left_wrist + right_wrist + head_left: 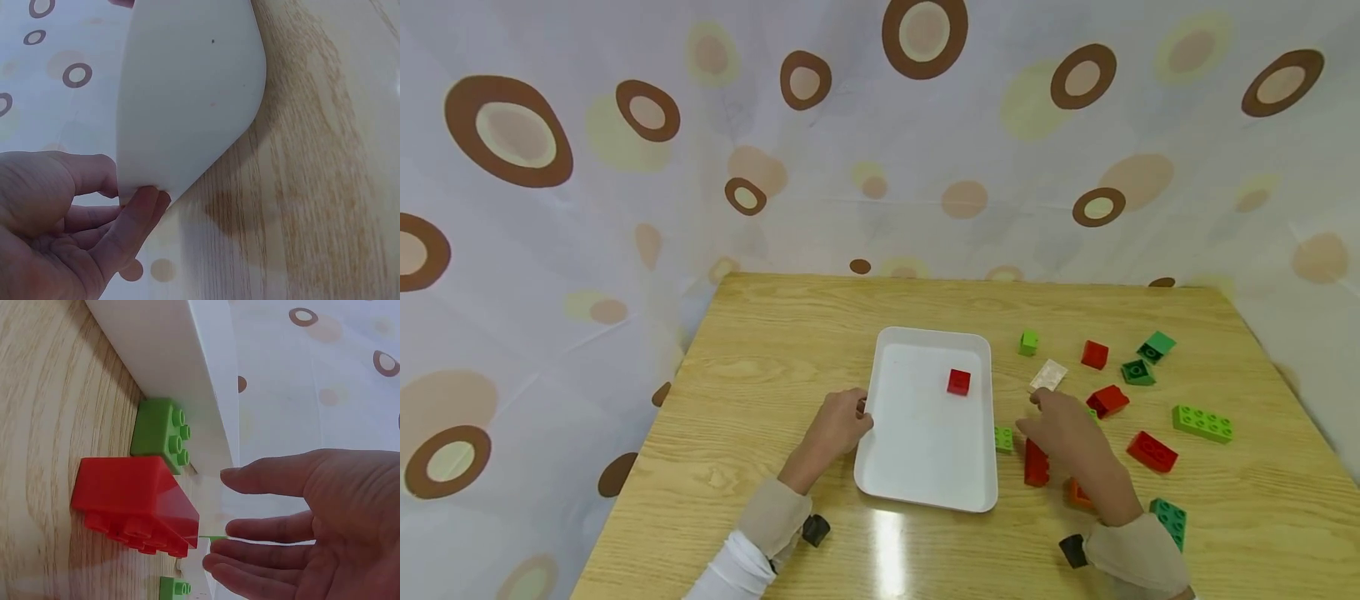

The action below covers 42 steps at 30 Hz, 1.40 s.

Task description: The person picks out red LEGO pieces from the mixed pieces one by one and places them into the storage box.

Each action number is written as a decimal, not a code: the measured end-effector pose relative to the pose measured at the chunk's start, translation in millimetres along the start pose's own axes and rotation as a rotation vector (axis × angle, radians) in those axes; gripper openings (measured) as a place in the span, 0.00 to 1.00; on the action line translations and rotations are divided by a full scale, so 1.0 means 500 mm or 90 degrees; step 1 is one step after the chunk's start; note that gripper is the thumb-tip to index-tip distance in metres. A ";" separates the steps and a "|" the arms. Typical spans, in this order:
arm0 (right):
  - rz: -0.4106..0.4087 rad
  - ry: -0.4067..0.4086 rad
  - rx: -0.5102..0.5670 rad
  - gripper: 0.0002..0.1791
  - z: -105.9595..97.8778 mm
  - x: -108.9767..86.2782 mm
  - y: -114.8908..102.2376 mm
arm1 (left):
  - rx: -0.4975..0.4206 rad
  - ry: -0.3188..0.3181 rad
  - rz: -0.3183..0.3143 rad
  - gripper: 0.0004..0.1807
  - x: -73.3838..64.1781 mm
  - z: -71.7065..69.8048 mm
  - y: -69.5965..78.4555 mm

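Note:
At the left long side of a white tray (925,450), my left hand (838,423) pinches the rim between thumb and fingers; the left wrist view shows the tray wall (187,81) above those fingertips. One red building block (958,382) lies inside the tray. My right hand (1066,429) hovers to the right of the tray, thumb and fingers spread apart with nothing between them. Beneath it sit a red sloped block (128,487) lying on its side and a light green studded block (153,428), the green one close against the tray wall. The hand partly covers another green block.
Loose blocks spread over the wooden table's right side: a pale flat one (1048,375), a small green one (1028,342), several red ones, an orange one (1080,493), dark green pieces (1168,521) and a long light green one (1202,423). A patterned curtain (820,167) hangs behind.

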State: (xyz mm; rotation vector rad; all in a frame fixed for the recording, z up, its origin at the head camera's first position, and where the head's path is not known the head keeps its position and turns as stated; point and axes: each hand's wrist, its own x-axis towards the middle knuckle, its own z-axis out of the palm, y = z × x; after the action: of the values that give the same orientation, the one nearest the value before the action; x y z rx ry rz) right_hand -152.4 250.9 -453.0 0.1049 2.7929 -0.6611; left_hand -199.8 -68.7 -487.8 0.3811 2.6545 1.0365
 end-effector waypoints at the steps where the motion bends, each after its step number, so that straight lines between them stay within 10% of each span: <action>1: 0.013 -0.005 0.004 0.29 0.000 -0.002 0.001 | 0.000 0.001 0.000 0.14 0.000 0.000 0.000; 10: 0.038 0.010 0.012 0.12 0.011 -0.019 0.009 | -0.007 0.007 0.008 0.14 0.000 -0.001 -0.002; 28: 0.046 -0.034 0.018 0.10 0.003 -0.012 0.014 | -0.006 0.009 0.010 0.15 0.001 -0.001 -0.002; 42: -0.015 0.058 0.037 0.08 -0.041 -0.021 -0.069 | -0.010 0.004 0.018 0.12 0.001 -0.001 -0.007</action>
State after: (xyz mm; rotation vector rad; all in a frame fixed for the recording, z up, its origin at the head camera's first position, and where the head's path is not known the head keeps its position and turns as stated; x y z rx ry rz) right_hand -151.7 229.4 -417.6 0.1176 2.8666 -0.7628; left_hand -200.8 -71.1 -489.8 0.4141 2.6527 1.0677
